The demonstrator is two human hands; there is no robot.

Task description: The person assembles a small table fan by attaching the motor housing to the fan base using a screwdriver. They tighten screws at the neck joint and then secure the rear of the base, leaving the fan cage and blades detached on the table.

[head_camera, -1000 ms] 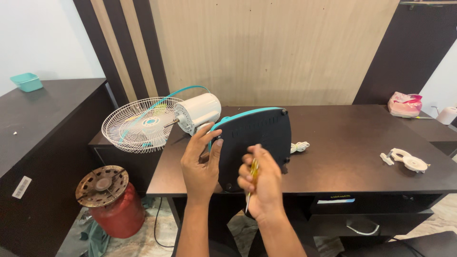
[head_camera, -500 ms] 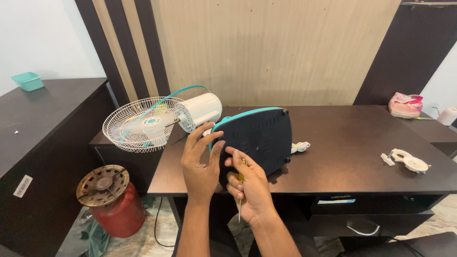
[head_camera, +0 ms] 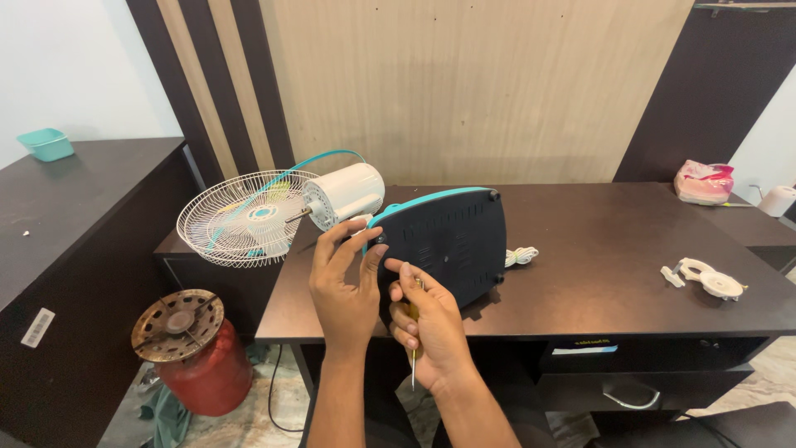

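Observation:
A table fan lies tipped on the dark desk (head_camera: pixel 630 274). Its dark base with a teal rim (head_camera: pixel 452 241) faces me, underside up. The white motor housing (head_camera: pixel 344 195) and the white wire guard (head_camera: pixel 240 217) hang past the desk's left end. My left hand (head_camera: pixel 342 290) grips the base's left edge with fingers spread over it. My right hand (head_camera: pixel 427 328) is closed on a yellow-handled screwdriver (head_camera: pixel 413 344), its shaft pointing down, and its fingertips touch the base's lower left.
A white coiled cord (head_camera: pixel 522 255) lies right of the base. White plastic fan parts (head_camera: pixel 705 280) sit at the desk's right, a pink packet (head_camera: pixel 705 182) at the back right. A red gas cylinder (head_camera: pixel 195 353) stands on the floor left. A teal tub (head_camera: pixel 46 143) sits on the side counter.
My right hand with the screwdriver has slid left and down along the base, closer to my left hand. The base is tilted a bit lower than a second ago.

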